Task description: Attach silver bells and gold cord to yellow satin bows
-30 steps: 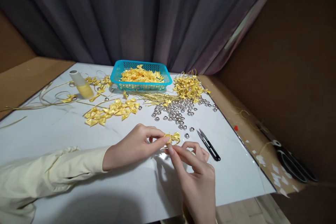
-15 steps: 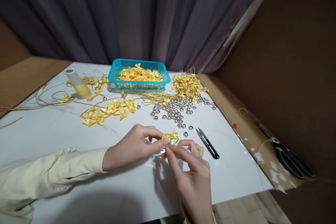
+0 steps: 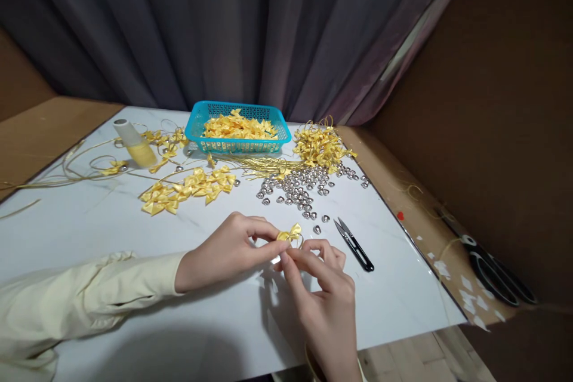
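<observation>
Between the thumb and fingers of my left hand [image 3: 230, 253] is a yellow ribbon bow [image 3: 293, 232], held above the table. A thin gold cord [image 3: 301, 241] loops out on the bow's right side. My right hand [image 3: 324, 286] is closed in a pinch just below the bow, on what looks like the end of that cord; the fingertips hide most of it. Several silver heart-shaped beads [image 3: 295, 188] are scattered beyond my hands. To the right of my hands lie black thread snips [image 3: 353, 245], blades pointing away.
A blue basket [image 3: 192, 131] of yellow bows stands at the back, with loose bows [image 3: 188, 188] before it. Corded bows [image 3: 317, 143] are piled to its right, beside gold cords [image 3: 264, 166]. A glue bottle [image 3: 136, 144] stands left; black scissors [image 3: 492, 271] lie right.
The bow has tilted slightly between my fingers and its cord loop has shifted. My right hand has moved a little to the left; my left hand is almost where it was.
</observation>
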A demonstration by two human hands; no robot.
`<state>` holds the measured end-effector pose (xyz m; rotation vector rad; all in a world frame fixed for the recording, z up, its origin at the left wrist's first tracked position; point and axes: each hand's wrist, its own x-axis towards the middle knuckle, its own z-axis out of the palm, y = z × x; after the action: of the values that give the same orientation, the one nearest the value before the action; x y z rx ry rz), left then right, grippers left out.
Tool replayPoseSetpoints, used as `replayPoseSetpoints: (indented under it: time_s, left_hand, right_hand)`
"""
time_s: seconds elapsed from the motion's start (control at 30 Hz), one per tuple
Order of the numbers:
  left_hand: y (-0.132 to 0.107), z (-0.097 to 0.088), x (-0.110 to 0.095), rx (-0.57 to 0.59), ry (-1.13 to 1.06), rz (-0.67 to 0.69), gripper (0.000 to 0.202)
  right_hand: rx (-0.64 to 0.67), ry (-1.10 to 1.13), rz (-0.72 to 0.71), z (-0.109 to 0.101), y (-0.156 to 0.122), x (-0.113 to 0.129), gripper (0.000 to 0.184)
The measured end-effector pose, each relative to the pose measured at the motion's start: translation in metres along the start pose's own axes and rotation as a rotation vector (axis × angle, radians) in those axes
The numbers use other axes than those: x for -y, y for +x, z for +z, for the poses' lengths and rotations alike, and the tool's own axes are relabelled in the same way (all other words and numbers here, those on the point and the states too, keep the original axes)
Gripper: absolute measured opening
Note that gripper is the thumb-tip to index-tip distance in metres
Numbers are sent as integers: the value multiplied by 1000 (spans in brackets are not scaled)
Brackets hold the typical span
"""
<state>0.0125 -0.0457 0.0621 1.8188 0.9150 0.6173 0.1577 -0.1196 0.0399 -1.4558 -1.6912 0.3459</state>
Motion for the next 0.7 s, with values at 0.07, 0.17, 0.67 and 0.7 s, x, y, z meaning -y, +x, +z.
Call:
replayPoseSetpoints:
  time_s: [0.07, 0.17, 0.67, 0.7]
  left_hand:
    - [1, 0, 0, 11, 0, 5, 19]
    - [1, -2, 0, 12, 0, 25, 19]
    - [-1, -3, 2, -30, 98, 221, 18]
    - [-1, -3, 2, -43, 118, 247, 18]
  right_hand:
    - [3, -11, -5, 0, 0, -1, 13]
    - [1, -41, -26, 0, 0, -1, 11]
    - [-103, -41, 7, -12, 5, -8, 5]
    - [-76, -13, 12, -11, 6, -9, 4]
